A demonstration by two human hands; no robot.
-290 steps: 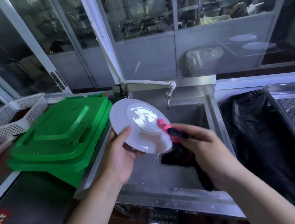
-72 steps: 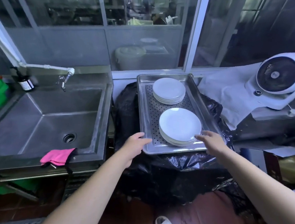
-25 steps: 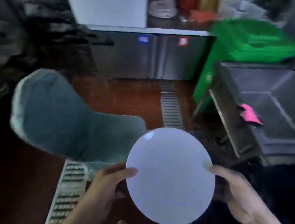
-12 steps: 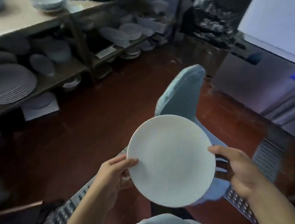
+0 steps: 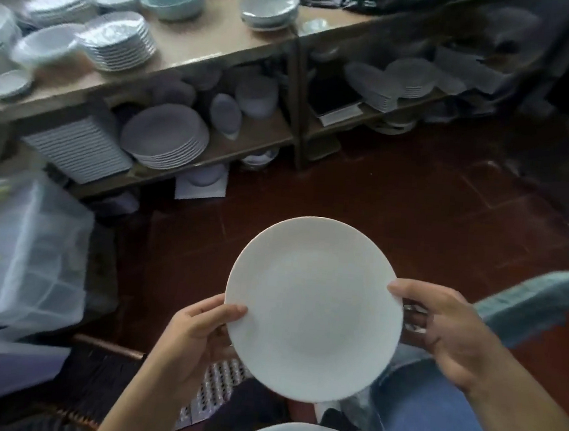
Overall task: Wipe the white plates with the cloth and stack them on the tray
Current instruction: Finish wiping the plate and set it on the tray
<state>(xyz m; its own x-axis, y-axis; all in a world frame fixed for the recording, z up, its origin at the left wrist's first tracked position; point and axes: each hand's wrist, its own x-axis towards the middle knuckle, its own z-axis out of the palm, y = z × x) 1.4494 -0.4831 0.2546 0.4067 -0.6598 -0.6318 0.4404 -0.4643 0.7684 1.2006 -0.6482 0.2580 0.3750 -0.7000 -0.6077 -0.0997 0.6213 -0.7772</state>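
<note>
White plate point(image 5: 312, 309) held level over the red floor point(image 5: 397, 204), left hand point(image 5: 197, 331) and right hand point(image 5: 445, 329) pinching opposite rims with thumbs on top; edge-only grip, so a slip risks a drop and breakage; tray and cloth out of view.

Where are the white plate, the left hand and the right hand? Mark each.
white plate point(image 5: 314, 309), head view, centre of its face.
left hand point(image 5: 193, 338), head view, back of hand.
right hand point(image 5: 448, 329), head view, back of hand.
</note>
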